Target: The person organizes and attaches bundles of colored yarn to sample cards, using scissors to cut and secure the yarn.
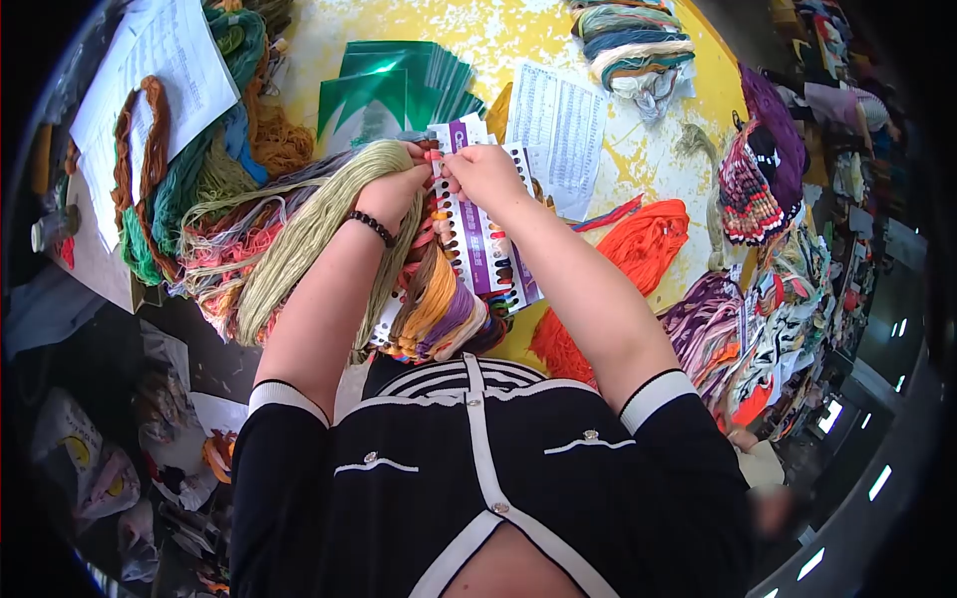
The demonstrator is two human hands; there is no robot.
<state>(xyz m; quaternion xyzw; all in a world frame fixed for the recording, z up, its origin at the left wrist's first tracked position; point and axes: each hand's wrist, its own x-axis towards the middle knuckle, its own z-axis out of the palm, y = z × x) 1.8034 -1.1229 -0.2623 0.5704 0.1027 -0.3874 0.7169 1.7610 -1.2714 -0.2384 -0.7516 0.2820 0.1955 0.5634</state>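
Observation:
A pale green thread skein (299, 244) hangs over my left hand (397, 189) and wrist and down the left side. The fingers of that hand are closed on its upper end, at the card's left edge. My right hand (490, 181) pinches the upper left edge of a white and purple thread card (469, 239), close to my left fingertips. Holes run along the card's edge, several with coloured thread through them. A small reddish bit shows between the hands; its exact hold is hidden. Below the card hang orange, purple and brown thread bundles (444, 314).
Mixed skeins (224, 264) lie to the left, beside printed sheets (164, 100). Green shiny sheets (384, 95) and a printed chart (556, 130) lie ahead on the yellow table (498, 30). Orange-red thread (638, 249) lies right; more bundles (638, 55) sit at the back.

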